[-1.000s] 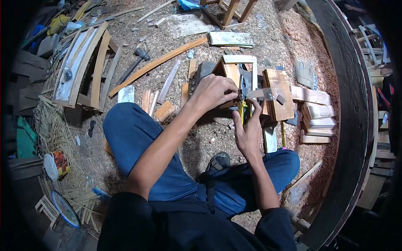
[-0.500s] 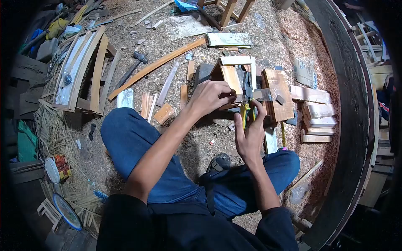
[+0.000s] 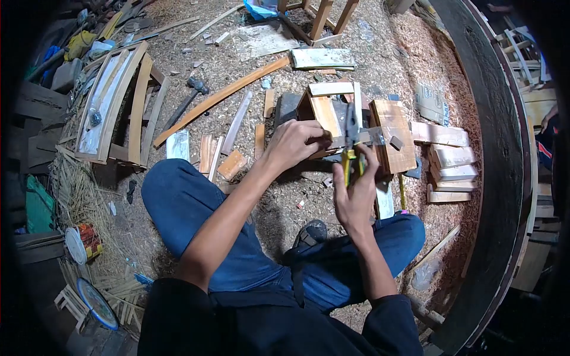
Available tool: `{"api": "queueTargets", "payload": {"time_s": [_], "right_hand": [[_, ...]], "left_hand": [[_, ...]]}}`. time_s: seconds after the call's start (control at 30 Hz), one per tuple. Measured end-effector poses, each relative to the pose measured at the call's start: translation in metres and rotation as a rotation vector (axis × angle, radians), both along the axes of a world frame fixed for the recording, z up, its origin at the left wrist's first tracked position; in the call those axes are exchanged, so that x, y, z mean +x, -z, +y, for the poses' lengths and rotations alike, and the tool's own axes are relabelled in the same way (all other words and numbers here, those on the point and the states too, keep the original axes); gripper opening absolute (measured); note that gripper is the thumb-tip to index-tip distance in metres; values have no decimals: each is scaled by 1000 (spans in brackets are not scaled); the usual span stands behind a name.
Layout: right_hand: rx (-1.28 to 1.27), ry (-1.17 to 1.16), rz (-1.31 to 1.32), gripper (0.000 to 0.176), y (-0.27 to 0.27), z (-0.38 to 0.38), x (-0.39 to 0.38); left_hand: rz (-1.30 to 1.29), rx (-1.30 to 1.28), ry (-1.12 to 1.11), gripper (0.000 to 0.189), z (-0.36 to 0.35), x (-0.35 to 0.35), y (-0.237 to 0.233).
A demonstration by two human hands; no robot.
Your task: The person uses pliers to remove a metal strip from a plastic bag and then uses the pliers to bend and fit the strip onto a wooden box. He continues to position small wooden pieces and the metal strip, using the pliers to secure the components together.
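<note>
Wood-littered floor [image 3: 276, 204], dark beam [image 3: 503, 130], yellow pliers [image 3: 349, 155]

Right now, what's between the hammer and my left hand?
In the head view, from hammer to left hand: a curved wooden strip, a pale slat, then a short wooden piece.

Over the shaving-strewn floor [image 3: 274, 204] are two hands, the left hand [image 3: 295, 141] and the right hand [image 3: 356, 199], and one pair of pliers [image 3: 351, 141]. Nearer the floor's left edge are one hammer [image 3: 191, 94], one can [image 3: 84, 244] and one blue-rimmed disc [image 3: 98, 304].
</note>
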State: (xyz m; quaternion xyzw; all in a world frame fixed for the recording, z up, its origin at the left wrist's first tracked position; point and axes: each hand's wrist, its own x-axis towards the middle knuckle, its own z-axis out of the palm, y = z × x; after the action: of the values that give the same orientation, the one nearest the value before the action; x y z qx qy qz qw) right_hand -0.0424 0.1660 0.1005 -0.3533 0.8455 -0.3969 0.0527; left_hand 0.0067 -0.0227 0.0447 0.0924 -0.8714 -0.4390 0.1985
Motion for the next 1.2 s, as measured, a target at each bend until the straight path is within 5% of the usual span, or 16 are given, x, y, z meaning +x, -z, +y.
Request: {"api": "queueTargets", "payload": {"time_s": [0.07, 0.47, 0.57, 0.67, 0.8, 1.0, 1.07, 1.2], "right_hand": [[201, -26, -56, 60, -2, -3, 6], [129, 57, -152, 57, -6, 2, -8], [89, 4, -121, 57, -5, 1, -4], [115, -34, -58, 56, -1, 2, -2], [146, -50, -107, 56, -1, 3, -3], [5, 7, -102, 56, 5, 4, 1], [233, -61, -94, 54, 1, 2, -3], [62, -39, -57, 54, 1, 3, -6]], "left_hand": [[13, -21, 5, 20, 0, 0, 4], [121, 212, -59, 25, 9, -1, 13], [-13, 623, -305, 38, 14, -7, 24], [-204, 945, -120, 42, 8, -10, 37], [-264, 936, 69, 42, 3, -9, 38], [-344, 905, 1, 26, 4, -10, 28], [-254, 1021, 20, 26, 5, -11, 37], [-261, 992, 16, 24, 4, -13, 41]]}}
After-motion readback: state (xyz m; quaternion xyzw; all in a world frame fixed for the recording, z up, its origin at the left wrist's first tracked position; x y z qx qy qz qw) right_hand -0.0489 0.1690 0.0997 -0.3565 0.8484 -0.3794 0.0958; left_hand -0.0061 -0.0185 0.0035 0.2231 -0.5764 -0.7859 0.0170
